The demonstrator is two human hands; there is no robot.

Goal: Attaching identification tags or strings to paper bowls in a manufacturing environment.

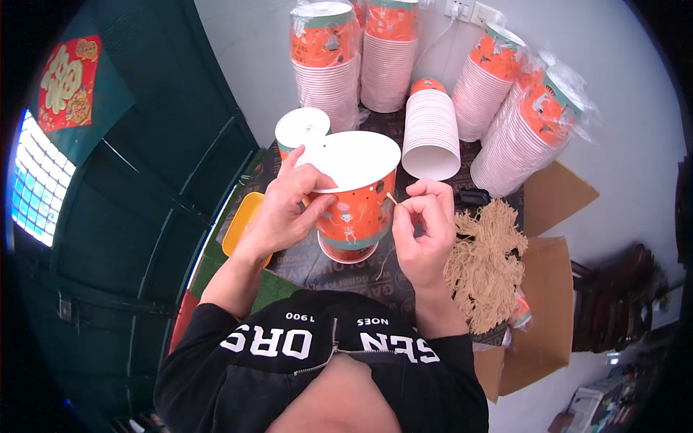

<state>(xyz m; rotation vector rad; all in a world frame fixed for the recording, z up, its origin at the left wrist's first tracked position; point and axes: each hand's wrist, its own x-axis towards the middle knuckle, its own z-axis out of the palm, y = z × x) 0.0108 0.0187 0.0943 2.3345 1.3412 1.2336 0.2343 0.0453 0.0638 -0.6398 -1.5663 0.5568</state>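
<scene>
An orange paper bucket (354, 213) with a green base band is upright in front of me, its white mouth upward. Small holes show in its wall near the rim. My left hand (292, 206) grips its left side at the rim, thumb on the outside. On the right, my right hand (424, 227) pinches a thin beige cord (390, 196) between thumb and fingertips. The cord's end stands up by the bucket's right wall, close to the rim; whether it enters a hole I cannot tell. A loose tail hangs below. Another orange bucket (348, 254) shows underneath.
A pile of beige cords (485, 263) lies right of my hand. Tall bucket stacks (325, 94), some in clear plastic, line the back; one stack (431, 133) lies on its side. A yellow tray (244, 222) sits left, an open cardboard box (541, 317) right.
</scene>
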